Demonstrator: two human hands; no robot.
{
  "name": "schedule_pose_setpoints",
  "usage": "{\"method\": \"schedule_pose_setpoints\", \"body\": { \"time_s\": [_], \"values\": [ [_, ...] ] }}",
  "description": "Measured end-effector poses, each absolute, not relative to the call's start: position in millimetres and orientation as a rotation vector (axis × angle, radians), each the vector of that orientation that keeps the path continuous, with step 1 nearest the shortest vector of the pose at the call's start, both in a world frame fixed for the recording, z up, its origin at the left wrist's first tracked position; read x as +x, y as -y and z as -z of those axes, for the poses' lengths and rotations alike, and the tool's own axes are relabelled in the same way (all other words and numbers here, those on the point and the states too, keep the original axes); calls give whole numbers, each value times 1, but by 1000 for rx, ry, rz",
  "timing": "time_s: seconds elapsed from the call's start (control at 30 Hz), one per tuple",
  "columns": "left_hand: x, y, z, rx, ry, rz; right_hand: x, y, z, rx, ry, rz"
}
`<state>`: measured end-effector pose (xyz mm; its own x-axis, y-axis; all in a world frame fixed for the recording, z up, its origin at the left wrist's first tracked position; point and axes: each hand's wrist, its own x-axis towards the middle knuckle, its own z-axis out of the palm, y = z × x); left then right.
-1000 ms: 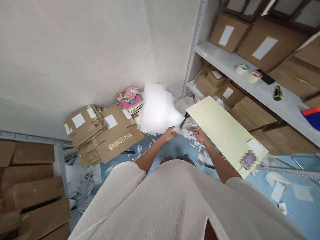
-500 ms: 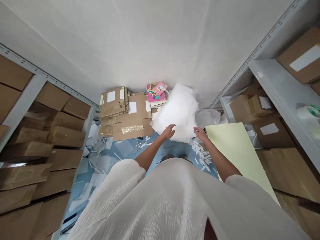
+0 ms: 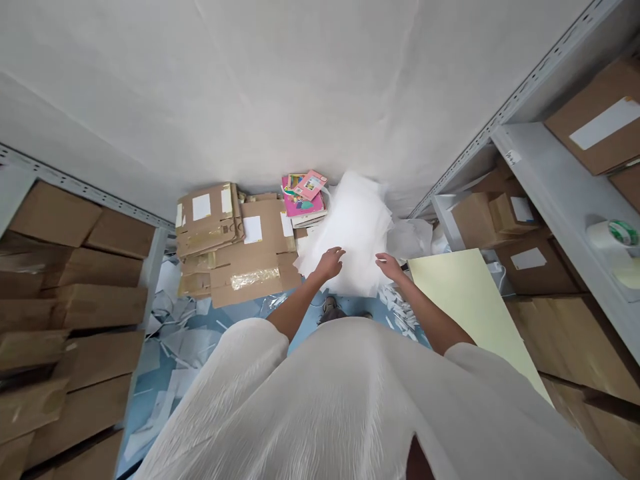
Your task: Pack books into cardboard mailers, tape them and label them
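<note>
A pile of thin white sheets (image 3: 354,220), which look like packing foam, lies against the wall in front of me. Over its near left part is my left hand (image 3: 330,263), fingers stretched out and slightly apart. My right hand (image 3: 389,267) is at the pile's near right edge, its fingers extended toward the left. Neither hand visibly grips anything; I cannot tell whether the fingertips touch the sheets. Just left of the pile, a pink book (image 3: 300,205) and a smaller pink booklet (image 3: 311,185) top a stack of books.
Flattened cardboard boxes (image 3: 255,267) are stacked at the left. A pale yellow board (image 3: 470,300) lies at my right. Shelves with cardboard boxes (image 3: 107,307) stand on both sides. White scraps (image 3: 397,307) litter the blue floor. Tape rolls (image 3: 613,233) sit on the right shelf.
The view has shifted slightly, so the shelves and boxes appear farther left. Both hands remain at the white sheets, with little change in their pose.
</note>
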<state>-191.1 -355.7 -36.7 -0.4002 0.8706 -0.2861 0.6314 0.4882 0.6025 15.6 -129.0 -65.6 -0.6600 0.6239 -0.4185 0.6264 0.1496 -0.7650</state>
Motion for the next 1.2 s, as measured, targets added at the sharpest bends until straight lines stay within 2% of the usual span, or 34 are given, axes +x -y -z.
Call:
{"method": "schedule_pose_setpoints", "body": {
  "time_s": [0.7, 1.0, 1.2],
  "values": [
    [-248, 347, 72, 1528, -2063, -206, -40, 180, 74, 1514, -2277, 1585],
    [-279, 339, 64, 1344, -2210, -463, -58, 170, 64, 1673, -2386, 1404],
    [-357, 327, 56, 1071, -2419, -742, -114, 162, 54, 1529, -2444, 1544]
  ]
}}
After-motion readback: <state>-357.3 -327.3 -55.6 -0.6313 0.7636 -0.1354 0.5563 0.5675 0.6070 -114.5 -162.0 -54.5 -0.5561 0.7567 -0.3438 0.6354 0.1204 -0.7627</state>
